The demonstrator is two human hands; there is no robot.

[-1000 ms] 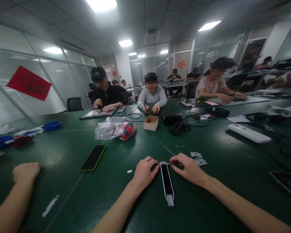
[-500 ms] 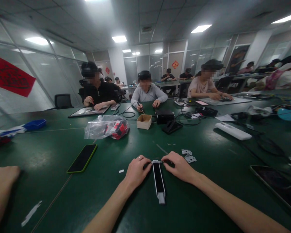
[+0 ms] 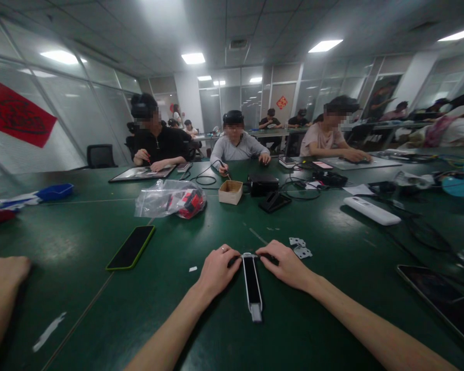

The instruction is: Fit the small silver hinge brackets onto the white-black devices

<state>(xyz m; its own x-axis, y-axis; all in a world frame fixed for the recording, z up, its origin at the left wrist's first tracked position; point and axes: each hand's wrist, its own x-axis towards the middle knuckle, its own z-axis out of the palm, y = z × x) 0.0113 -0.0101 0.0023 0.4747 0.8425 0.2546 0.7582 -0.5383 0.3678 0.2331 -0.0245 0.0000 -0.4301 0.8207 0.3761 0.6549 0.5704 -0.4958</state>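
At the far end of a narrow, white-framed dark piece (image 3: 251, 281), I find both hands set, one at each upper corner. The left hand (image 3: 219, 266) has thumb and fingers drawn nearly together; the right hand (image 3: 284, 262) mirrors it with a slightly looser curl. Whether either grip has hold of the frame or a thin part beside it, I cannot tell at this range. The piece lies flat on the green counter (image 3: 143, 309), between the forearms, its pale end block (image 3: 256, 312) towards the wearer. As to progress, the frame and block sit in line with each other; what is finished at the far end, and what is left, the fingers and the blur keep from me. Around the work, I record a small white scrap (image 3: 193, 269) near the left hand and thin punched plates (image 3: 301, 249) just beyond the right, the closest limit to a sideways move. Farther left lie a green-edged phone (image 3: 131, 248) and, at the border of view, another person's hand (image 3: 5, 273). Ahead, well apart, stand a clear bag (image 3: 178, 200) and an open box (image 3: 231, 193). A dark tablet-like device (image 3: 444, 293) bounds the far right, well outside the right forearm.
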